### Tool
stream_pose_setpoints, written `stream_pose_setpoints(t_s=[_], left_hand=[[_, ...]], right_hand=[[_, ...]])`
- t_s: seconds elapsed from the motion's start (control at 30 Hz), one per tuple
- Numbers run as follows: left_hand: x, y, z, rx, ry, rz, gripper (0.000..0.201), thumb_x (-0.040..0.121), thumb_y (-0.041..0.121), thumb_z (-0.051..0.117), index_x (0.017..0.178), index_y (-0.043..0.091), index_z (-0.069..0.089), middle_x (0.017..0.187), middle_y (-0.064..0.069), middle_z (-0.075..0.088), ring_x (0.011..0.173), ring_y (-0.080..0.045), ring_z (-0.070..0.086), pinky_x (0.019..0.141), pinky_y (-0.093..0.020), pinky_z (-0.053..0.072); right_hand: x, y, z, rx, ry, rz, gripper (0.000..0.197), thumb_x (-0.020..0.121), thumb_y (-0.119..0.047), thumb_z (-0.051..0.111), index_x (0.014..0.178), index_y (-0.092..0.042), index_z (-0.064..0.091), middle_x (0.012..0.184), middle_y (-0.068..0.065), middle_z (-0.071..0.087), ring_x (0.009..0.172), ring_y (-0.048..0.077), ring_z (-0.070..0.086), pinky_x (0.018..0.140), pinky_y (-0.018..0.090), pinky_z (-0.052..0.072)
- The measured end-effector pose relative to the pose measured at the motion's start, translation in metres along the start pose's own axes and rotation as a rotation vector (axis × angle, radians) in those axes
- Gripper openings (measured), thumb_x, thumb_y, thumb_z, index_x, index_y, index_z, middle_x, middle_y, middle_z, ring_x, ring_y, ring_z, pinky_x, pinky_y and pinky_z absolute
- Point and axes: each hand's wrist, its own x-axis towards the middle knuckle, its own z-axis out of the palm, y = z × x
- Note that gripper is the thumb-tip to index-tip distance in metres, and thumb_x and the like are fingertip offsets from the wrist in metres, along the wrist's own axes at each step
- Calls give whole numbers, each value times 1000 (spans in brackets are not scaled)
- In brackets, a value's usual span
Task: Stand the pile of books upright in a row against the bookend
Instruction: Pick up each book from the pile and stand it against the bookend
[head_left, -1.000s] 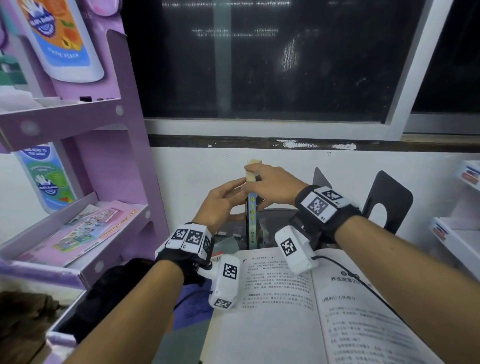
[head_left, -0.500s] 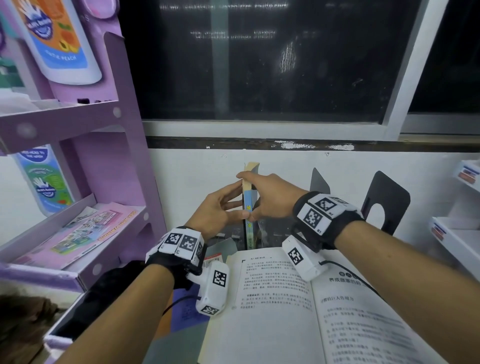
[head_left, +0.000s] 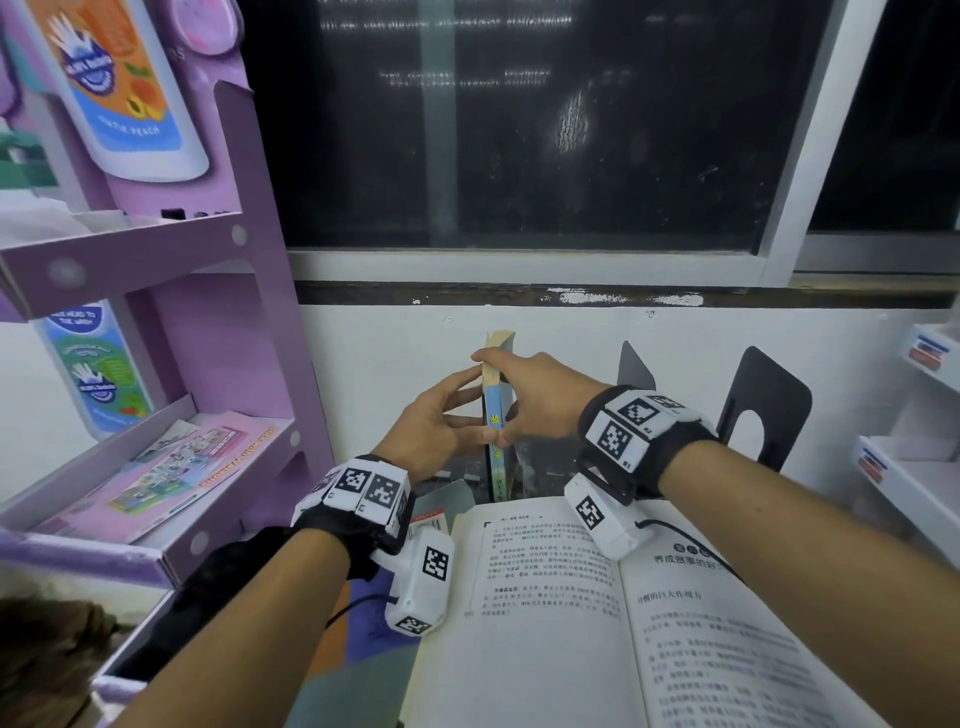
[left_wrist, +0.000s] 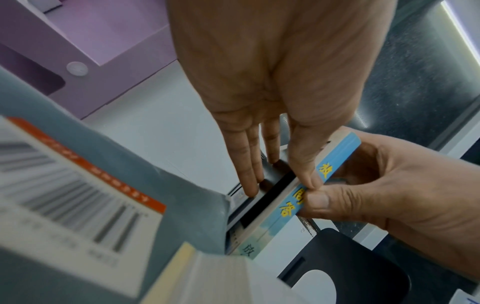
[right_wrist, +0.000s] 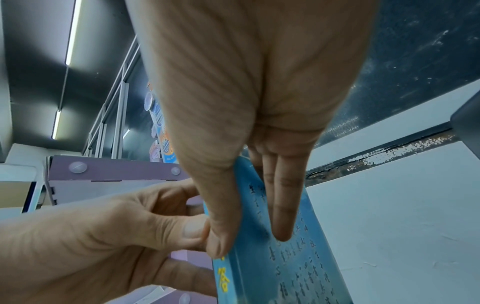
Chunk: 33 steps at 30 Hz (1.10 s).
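Note:
A thin blue book (head_left: 498, 467) stands upright on its lower edge near the white wall, spine toward me. My right hand (head_left: 488, 400) grips it: thumb on the spine, index finger over the top, the other fingers flat on the right cover (right_wrist: 298, 267). My left hand (head_left: 475, 410) presses straight fingers (left_wrist: 249, 185) against the book's dark left side, its thumb touching the spine (left_wrist: 335, 158). A black bookend (head_left: 763, 410) and a grey one (head_left: 636, 366) stand to the right, apart from the book. An open book (head_left: 597, 623) lies in front, over a grey book with a barcode (head_left: 428, 519).
A purple shelf unit (head_left: 260, 338) with leaflets stands close on the left. White bins (head_left: 914, 467) sit at the right edge. The wall (head_left: 571, 332) and a dark window run right behind the book.
My right hand has slid off the book's top down to its right side, the index finger staying over the top. The left fingers have straightened and spread. The book stays upright.

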Motion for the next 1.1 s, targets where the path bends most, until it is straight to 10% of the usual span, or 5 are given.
stream_pose_setpoints(t_s=[0.33,0.57,0.87,1.0,1.1], left_hand=[[-18,23,5,51,-14,-179,55,89,14,67,138,20,43,128,-5,59,88,-17,67,68,-30,56],[-39,39,15,181,-35,-271,67,92,25,63,148,18,26,137,-4,52,109,-17,56,79,-26,49],[-72,54,33,331,-128,-314,51,97,23,54,143,16,32,121,3,49,87,-3,53,54,-6,42],[-87,54,39,458,-203,-342,54,98,27,52,146,14,31,144,2,41,114,-9,41,87,-18,35],[-94,57,45,497,-282,-363,43,101,21,46,141,14,35,141,7,40,115,-7,38,86,-11,33]], right_hand=[[-35,0,-16,-31,-102,76,108,79,-38,75,153,-22,-2,147,10,44,123,30,52,99,38,44],[-80,0,-38,-80,-131,146,85,88,-48,62,152,-20,15,145,2,47,128,23,46,102,34,39],[-134,21,-49,-113,-160,245,66,87,-55,58,144,-28,36,143,-4,48,129,19,44,109,34,34],[-156,36,-49,-89,-170,306,64,88,-56,56,143,-30,37,144,-5,46,130,19,43,109,34,33],[-174,48,-47,-83,-197,361,65,87,-59,54,143,-31,37,146,-6,43,131,19,42,110,36,31]])
